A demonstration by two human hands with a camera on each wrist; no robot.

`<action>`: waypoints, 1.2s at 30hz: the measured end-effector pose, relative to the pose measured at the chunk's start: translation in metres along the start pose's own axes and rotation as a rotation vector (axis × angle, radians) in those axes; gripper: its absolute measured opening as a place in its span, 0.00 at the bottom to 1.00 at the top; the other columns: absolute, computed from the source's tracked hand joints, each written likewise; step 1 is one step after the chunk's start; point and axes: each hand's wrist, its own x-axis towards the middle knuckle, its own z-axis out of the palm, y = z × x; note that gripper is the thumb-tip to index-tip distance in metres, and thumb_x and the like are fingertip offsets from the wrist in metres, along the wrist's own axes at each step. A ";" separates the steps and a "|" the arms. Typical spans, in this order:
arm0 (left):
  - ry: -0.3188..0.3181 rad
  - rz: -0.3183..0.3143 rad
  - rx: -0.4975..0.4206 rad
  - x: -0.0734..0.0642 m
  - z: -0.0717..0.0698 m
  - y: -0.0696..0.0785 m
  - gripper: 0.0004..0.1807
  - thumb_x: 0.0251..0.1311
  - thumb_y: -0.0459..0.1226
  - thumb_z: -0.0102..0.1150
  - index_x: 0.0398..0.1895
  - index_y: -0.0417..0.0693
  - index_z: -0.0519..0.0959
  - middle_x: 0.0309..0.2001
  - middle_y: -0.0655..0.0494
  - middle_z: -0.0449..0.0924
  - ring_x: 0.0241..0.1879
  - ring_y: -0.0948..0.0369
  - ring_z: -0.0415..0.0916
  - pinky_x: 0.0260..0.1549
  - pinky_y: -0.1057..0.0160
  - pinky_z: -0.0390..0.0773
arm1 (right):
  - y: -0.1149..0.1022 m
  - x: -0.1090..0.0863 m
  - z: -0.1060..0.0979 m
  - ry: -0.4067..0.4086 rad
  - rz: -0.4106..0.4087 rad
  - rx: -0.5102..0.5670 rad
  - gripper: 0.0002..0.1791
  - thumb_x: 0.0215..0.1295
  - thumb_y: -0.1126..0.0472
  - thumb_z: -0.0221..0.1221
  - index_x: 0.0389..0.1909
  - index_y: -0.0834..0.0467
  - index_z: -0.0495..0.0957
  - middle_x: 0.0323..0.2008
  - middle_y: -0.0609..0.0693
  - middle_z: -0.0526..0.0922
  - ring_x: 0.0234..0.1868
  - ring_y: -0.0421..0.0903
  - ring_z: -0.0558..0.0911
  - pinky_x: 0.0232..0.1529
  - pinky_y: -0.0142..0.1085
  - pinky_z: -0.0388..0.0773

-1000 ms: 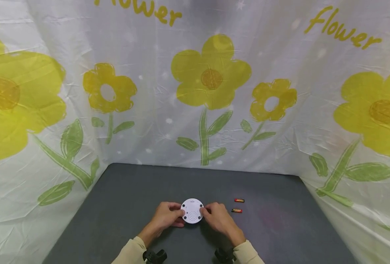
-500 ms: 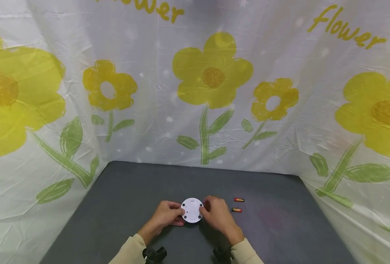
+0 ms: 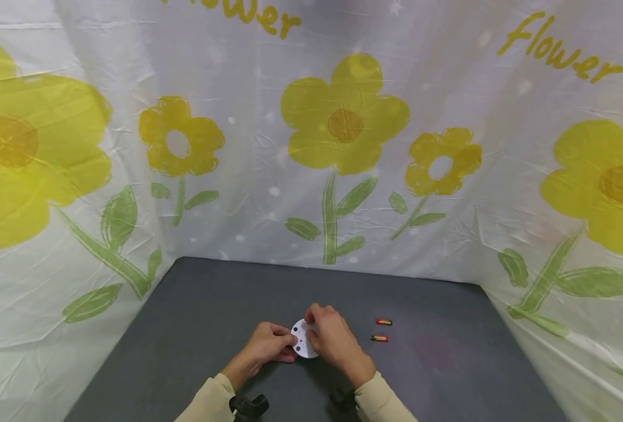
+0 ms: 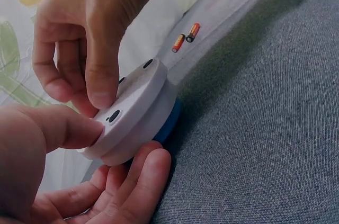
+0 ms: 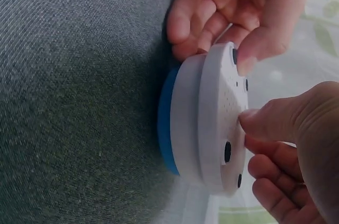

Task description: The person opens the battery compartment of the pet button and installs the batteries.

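Observation:
A round white device lies bottom up near the table's front, with small holes and black rubber feet on its upper face. Its lower side is blue, as the right wrist view of the device shows. My left hand grips its left edge, thumb on the upper face and fingers beneath. Over the right part of that face is my right hand. Its thumb tip touches the face and the index fingertip is close by, other fingers curled. Whether they pinch any part is hidden.
Two red-and-black batteries, an upper battery and a lower battery, lie right of the hands on the dark grey table. A white flower-printed curtain stands round the table's back and sides.
My right hand has left the device's right edge and moved left and slightly away from me, over its upper face. The left hand keeps its grip; the batteries stay put.

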 end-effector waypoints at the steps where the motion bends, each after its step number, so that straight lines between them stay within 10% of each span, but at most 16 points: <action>1: 0.002 -0.003 0.004 0.000 0.000 0.000 0.18 0.67 0.28 0.65 0.54 0.20 0.81 0.39 0.41 0.91 0.32 0.55 0.92 0.33 0.58 0.94 | 0.000 0.000 0.001 0.000 0.002 -0.004 0.13 0.63 0.67 0.75 0.40 0.55 0.80 0.34 0.48 0.83 0.36 0.45 0.80 0.34 0.37 0.81; 24: 0.029 -0.035 0.041 -0.004 0.003 0.002 0.14 0.68 0.29 0.65 0.51 0.24 0.84 0.37 0.43 0.91 0.30 0.57 0.91 0.31 0.60 0.93 | 0.001 0.001 0.005 -0.028 -0.048 0.004 0.10 0.68 0.69 0.71 0.48 0.57 0.88 0.43 0.52 0.85 0.45 0.50 0.82 0.44 0.45 0.85; 36: 0.032 -0.028 0.019 -0.002 0.003 0.001 0.16 0.67 0.29 0.65 0.52 0.23 0.83 0.38 0.44 0.90 0.31 0.57 0.91 0.31 0.60 0.93 | 0.001 -0.003 0.008 0.129 -0.056 0.114 0.09 0.68 0.73 0.68 0.41 0.58 0.91 0.38 0.50 0.84 0.38 0.46 0.86 0.39 0.38 0.89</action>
